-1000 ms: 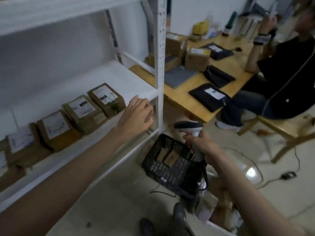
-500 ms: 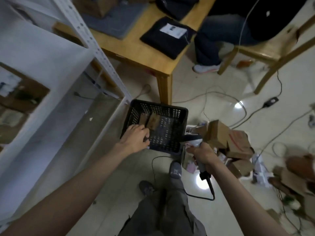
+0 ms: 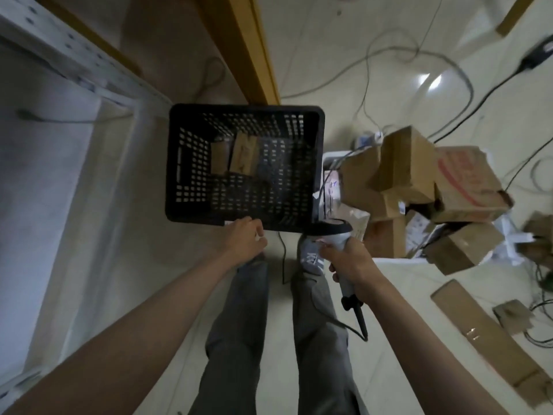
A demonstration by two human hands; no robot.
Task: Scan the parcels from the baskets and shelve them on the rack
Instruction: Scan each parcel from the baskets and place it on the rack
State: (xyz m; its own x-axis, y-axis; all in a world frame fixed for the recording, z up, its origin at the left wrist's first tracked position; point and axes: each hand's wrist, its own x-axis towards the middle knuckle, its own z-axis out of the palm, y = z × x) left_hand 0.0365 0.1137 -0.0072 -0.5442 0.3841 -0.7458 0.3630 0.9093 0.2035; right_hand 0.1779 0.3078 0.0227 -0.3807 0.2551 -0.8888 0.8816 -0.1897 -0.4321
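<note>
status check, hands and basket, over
Left hand empty at basket rim. Right hand holds scanner. Two parcels left in basket. Nothing in the way.

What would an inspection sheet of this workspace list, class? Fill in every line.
Surface: pale tiled floor, glossy.
Job's things: black basket holding two small cardboard parcels; white rack at left.
Clutter: heap of cardboard boxes; flattened cardboard.
Hands: left hand at the basket's near rim, fingers curled; right hand grips scanner.
Cables: scanner cord; loose wires across floor.
Surroundings: wooden table leg.
</note>
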